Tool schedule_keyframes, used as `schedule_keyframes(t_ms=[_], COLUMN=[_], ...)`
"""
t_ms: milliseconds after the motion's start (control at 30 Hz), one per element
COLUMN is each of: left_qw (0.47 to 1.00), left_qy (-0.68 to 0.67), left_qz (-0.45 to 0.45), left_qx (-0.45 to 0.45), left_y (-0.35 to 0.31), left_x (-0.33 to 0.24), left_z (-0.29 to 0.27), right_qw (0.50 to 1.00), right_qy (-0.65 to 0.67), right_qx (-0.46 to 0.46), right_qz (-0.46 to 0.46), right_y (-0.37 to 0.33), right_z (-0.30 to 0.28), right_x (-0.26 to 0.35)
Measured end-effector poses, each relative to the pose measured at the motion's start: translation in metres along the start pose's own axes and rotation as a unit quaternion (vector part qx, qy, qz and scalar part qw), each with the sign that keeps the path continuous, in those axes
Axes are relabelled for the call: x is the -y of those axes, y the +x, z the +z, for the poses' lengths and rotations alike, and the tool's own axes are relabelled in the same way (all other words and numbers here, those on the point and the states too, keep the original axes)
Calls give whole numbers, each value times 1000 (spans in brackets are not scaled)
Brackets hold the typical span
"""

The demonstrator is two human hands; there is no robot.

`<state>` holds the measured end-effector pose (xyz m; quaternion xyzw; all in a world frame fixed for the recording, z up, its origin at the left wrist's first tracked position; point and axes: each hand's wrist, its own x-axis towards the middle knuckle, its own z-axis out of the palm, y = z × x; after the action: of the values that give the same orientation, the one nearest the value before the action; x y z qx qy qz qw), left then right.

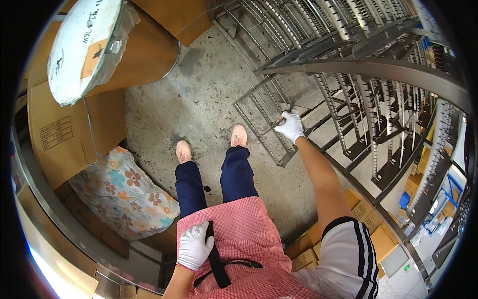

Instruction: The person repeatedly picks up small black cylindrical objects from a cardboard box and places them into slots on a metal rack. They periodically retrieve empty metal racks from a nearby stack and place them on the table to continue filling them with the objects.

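Note:
My right hand (291,126), in a white glove, reaches forward on the right. Its fingers are curled at the edge of a dark metal rack (358,70) lined with toothed rails, closed on one of its thin bars. Beside that hand, a low ladder-like section (266,119) of the rack juts out over the floor. My left hand (193,247), also white-gloved, lies over my pink checked apron (244,219). Its fingers are closed on a black strap (217,264) that hangs down the apron; part of the grip is hidden.
At upper left stands a large brown drum (144,50) with a white plastic-covered top. Cardboard boxes (62,132) and a flowered cloth bundle (127,194) line the left side. More cartons (366,214) sit beyond the rack at lower right. Grey concrete floor (164,109) lies around my feet.

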<state>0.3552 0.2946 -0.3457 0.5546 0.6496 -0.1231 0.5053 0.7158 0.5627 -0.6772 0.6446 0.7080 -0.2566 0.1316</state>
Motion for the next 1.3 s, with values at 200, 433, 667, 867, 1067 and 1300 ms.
schedule_keyframes(t_ms=[200,433,667,867,1067,1300], left_qw=[1000,994,960,886,836,803], left_qy=[16,53,78,76,-36,-152], left_qz=[6,88,248,388,373,422], left_qx=[-6,-29,-103,-244,-401,-392], left_y=[22,27,25,37,118,175], left_x=[26,31,1,-77,-173,-261], left_z=[11,-32,-203,-399,-590,-754], right_qw=[972,973,815,647,461,380], right_qy=[-48,216,451,336,115,210], right_qx=[-160,51,-100,-652,-826,-891], right_qz=[168,61,350,208,303,131], right_y=[53,-9,-283,-416,-419,-407], right_z=[-1,-14,-112,-385,-530,-528], right_x=[-46,-22,-13,9,6,-11])
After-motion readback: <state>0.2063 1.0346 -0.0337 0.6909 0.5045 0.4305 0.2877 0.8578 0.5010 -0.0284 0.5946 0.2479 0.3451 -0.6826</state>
